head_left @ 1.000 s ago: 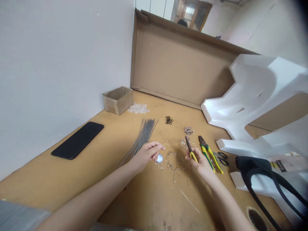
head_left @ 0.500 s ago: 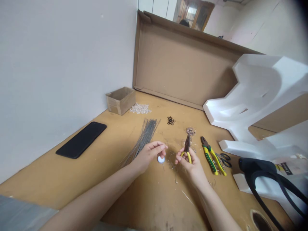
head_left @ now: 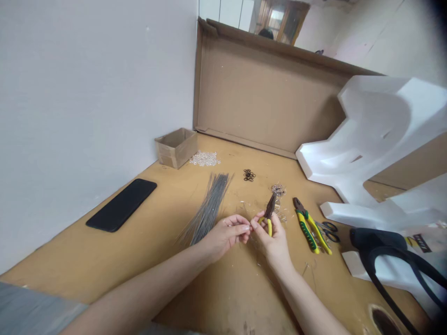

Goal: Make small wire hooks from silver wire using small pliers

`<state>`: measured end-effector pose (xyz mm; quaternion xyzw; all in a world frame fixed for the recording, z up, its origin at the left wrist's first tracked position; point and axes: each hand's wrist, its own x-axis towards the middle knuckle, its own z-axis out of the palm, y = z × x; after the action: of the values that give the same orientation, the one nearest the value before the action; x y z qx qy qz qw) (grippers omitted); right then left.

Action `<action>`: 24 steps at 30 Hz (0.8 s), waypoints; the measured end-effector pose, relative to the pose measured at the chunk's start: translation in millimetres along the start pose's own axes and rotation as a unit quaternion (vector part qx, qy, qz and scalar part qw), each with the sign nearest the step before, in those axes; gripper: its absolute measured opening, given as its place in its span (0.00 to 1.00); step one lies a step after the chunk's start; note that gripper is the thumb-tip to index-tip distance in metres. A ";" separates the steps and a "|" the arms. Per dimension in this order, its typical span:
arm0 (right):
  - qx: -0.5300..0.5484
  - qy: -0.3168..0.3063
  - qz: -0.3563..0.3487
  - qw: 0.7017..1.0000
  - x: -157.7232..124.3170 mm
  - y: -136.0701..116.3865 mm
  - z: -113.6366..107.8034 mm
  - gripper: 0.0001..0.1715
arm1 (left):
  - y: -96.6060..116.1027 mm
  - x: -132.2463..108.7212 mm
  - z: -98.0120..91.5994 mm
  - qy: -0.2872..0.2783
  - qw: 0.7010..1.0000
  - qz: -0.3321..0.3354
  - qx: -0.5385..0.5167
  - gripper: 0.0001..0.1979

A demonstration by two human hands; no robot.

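Observation:
My right hand grips small yellow-handled pliers, jaws pointing up and away. My left hand is curled beside it, and the fingertips of both hands meet in a pinch. What the left fingers hold is hidden. A bundle of thin grey wires lies on the wooden table just left of my left hand. Bent wire scraps lie just beyond the pliers.
Larger green-and-yellow pliers and small scissors lie to the right. Black rings, clear beads and a small cardboard box sit farther back. A black phone lies left. White foam blocks and a black strap crowd the right.
My two hands have come together until their fingertips touch. The small white round piece seen under my left fingers earlier is now out of sight.

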<state>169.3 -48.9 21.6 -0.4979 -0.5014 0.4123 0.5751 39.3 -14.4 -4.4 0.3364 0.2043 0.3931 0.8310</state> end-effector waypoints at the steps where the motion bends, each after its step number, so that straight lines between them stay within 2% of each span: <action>1: -0.008 -0.004 0.001 1.000 -0.4 0.0 0.4 0.12 | -0.3 0.2 -0.1 0.001 1.000 0.001 0.007 0.09; 6: -0.055 -0.050 0.007 0.997 0.2 -6.6 -5.5 0.12 | 3.8 -0.7 0.0 0.014 0.999 0.002 0.039 0.08; 10: -0.125 -0.061 -0.011 0.990 0.2 -7.0 -23.4 0.12 | 12.9 -1.7 -0.8 0.007 1.000 0.009 0.020 0.09; 13: -0.239 -0.077 -0.050 0.967 -1.1 -0.9 -38.7 0.12 | 20.3 -2.0 -2.8 0.001 1.000 0.016 -0.011 0.09; 16: -0.306 -0.114 -0.069 0.943 -3.0 5.5 -46.3 0.13 | 24.8 -2.5 -4.1 -0.008 1.000 0.004 -0.015 0.08; 20: -0.350 -0.139 -0.108 0.920 -4.1 7.0 -46.3 0.12 | 27.0 -3.2 -2.8 -0.004 1.000 -0.011 -0.003 0.09; 24: -0.364 -0.137 -0.132 0.912 -2.8 4.6 -47.7 0.12 | 28.3 -3.2 -2.2 0.004 1.000 -0.016 -0.005 0.09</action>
<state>216.1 -58.4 16.5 -0.5408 -0.7516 0.1858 0.3288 21.4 -2.9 14.6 0.3275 0.2116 0.3819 0.8379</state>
